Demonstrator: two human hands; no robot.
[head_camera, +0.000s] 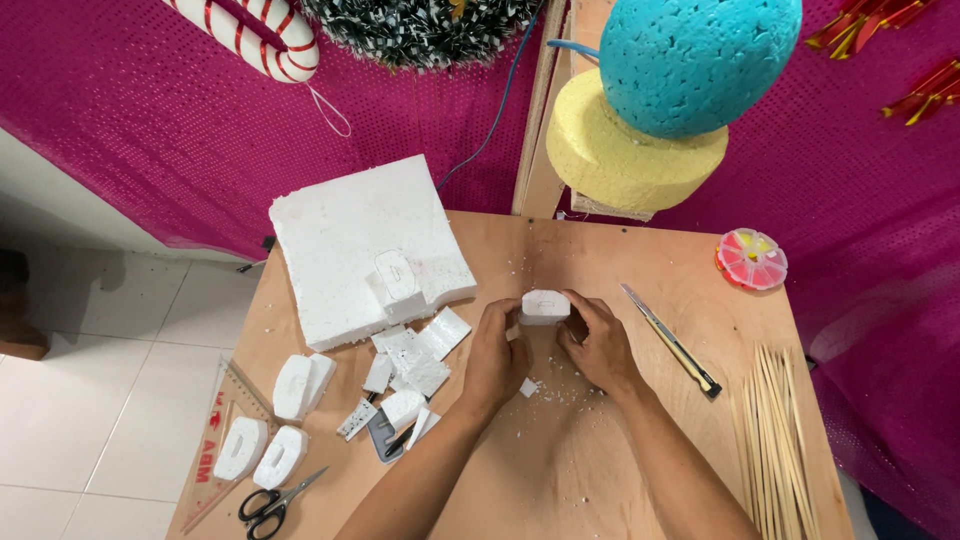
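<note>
Plywood table (600, 470), square, pale brown, seen from above against magenta dotted cloth (150, 110). Large white foam slab (350, 230) at far left corner, one small cut shape resting on it. Blue foam ball (695, 60) on yellow foam disc (630, 145), hanging over far edge. Bundle of bamboo skewers (775, 440) along right edge. Clear triangular ruler (225, 440) at near left, beside rounded white foam cut-outs (270, 430) and loose foam offcuts (415, 355). Black-handled scissors (268, 505) at near left corner. Craft knife (670, 340) lying diagonally, just right of hands. Round pink bead box (752, 258) near far right corner. Left hand (497, 355) and right hand (598, 345) both closed on small white foam block (545, 306), held between fingertips at table centre, low over or resting on tabletop; contact with wood not resolvable. Thumbs and fingers pinching block's opposite ends, top face exposed. White crumbs (560, 392) scattered on wood beneath. Block judged very light, rigid yet brittle: crumbling at edges, denting under firm pressure, liable to snap where thin. Best grip judged broad flat end faces, gentle squeeze, fingertips clear of corners and freshly cut edges.
</note>
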